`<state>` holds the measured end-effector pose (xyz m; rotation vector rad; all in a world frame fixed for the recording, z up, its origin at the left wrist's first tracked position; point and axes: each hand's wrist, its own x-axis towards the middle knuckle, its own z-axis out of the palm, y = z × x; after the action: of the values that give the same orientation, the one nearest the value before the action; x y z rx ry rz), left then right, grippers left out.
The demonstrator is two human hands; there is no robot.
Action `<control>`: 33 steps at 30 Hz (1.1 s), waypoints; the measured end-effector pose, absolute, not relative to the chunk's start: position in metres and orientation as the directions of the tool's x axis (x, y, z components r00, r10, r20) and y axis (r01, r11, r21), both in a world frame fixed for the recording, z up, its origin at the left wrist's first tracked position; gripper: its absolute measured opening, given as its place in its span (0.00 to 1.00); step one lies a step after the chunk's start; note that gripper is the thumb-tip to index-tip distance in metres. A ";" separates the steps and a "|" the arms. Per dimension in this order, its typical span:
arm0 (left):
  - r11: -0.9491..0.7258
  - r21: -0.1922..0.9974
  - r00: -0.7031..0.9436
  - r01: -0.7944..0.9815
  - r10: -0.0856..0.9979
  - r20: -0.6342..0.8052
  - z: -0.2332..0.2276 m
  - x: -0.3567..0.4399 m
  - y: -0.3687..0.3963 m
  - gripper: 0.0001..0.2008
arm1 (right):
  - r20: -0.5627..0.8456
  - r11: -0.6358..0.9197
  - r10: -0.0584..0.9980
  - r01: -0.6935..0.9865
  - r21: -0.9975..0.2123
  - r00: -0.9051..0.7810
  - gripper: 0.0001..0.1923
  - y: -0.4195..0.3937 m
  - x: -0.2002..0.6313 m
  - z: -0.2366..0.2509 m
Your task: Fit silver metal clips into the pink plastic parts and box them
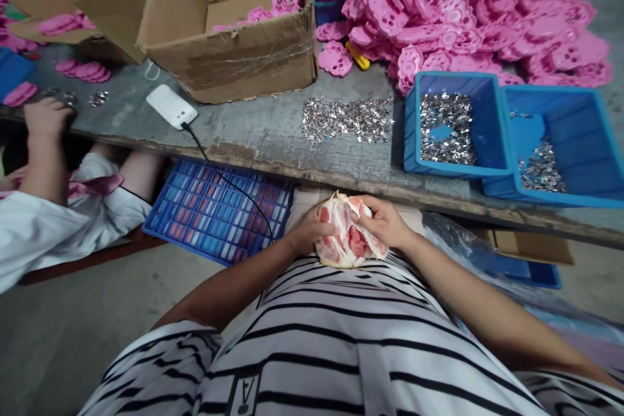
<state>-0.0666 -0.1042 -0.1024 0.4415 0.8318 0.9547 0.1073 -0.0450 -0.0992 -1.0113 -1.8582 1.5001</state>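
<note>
Both hands grip a peeled pomelo [348, 234] below the surface's near edge.
Left hand [307, 231] and right hand [387, 221] clasp its sides; pink segments, white pith face upward.

A grey worktop [273, 130] carries cardboard boxes [234, 32] far left, a white phone [171, 106], loose metal bits [346, 118], two blue bins [511, 130] right, pink parts [468, 6] heaped far right.

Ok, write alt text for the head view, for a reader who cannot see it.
Both hands, left hand and right hand, hold a peeled pink pomelo over a striped shirt, below the edge of a worktable. On it lie pink plastic parts, blue bins of metal bits, a cardboard box and a white phone.
</note>
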 end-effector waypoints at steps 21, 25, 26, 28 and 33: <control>0.379 0.781 0.089 -0.496 0.917 -0.388 -0.077 -0.057 -0.106 0.28 | -0.432 0.047 0.823 0.803 -0.594 -0.368 0.16 -0.071 0.106 -0.036; 0.362 0.841 0.109 -0.402 0.931 -0.349 -0.071 -0.055 -0.102 0.31 | -0.405 0.119 0.847 0.864 -0.489 -0.345 0.13 -0.067 0.096 -0.021; 0.355 0.852 0.116 -0.384 0.934 -0.338 -0.069 -0.055 -0.101 0.32 | -0.376 0.164 0.854 0.871 -0.463 -0.360 0.13 -0.066 0.093 -0.018; 0.349 0.865 0.130 -0.360 0.937 -0.324 -0.067 -0.055 -0.100 0.36 | -0.324 0.251 0.858 0.877 -0.410 -0.398 0.11 -0.065 0.088 -0.013; 0.365 0.856 0.198 -0.368 0.930 -0.311 -0.064 -0.061 -0.100 0.37 | -0.299 0.338 0.843 0.872 -0.354 -0.448 0.09 -0.064 0.088 -0.016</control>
<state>-0.0606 -0.1002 -0.0643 0.7204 0.9653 1.0267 0.0876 -0.0636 -0.0156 -1.6805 -2.6197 0.7581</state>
